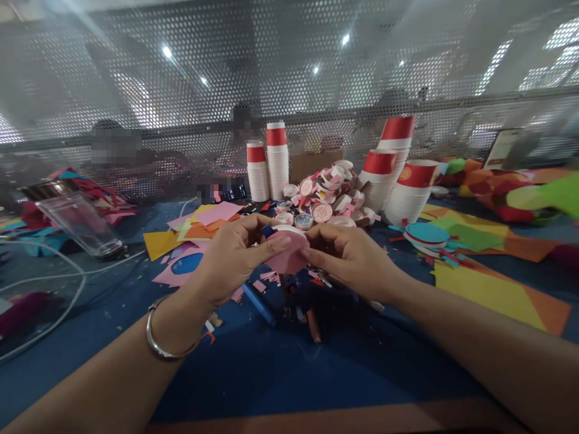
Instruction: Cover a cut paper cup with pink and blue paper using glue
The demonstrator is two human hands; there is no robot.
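Both my hands grip a pink paper piece (289, 259) with a rounded upper edge, held up over the blue table. My left hand (237, 250), with a silver bangle on its wrist, pinches it from the left with the thumb on its face. From the other side, my right hand (346, 256) has thumb and fingers closed on its right edge. A white rim shows behind the paper's top, mostly hidden. Just below lie a blue rod-like tool (260, 304) and small pink scraps (270, 276). Behind my hands is a heap of decorated round lids (322, 212).
Stacks of red and white paper cups (277, 160) stand at the back, more cups (411, 190) at right. Coloured paper sheets (488, 289) lie right, others (217, 214) left. A clear bottle (81, 223) leans at left near a white cable (84, 289). Perforated metal panels rise behind.
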